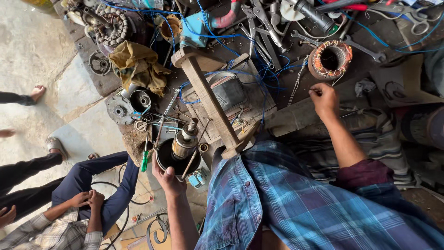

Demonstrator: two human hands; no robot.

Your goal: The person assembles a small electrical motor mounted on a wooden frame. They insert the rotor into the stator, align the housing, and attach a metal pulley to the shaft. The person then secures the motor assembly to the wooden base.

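Two hands engaged: left hand [167, 178] fingers gripping black motor housing [172, 159], rotor [185, 141] seated; right hand [323, 98] fingers pinched below wound stator [329, 59], unmounted.

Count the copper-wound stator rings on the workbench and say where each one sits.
2. One stator ring lies at the bench's upper right, just above the right hand. Another stator ring lies at the upper left, above the yellow rag. The clutter may hide more.

No packages, labels, signs or screens clearly visible among the cluttered workbench
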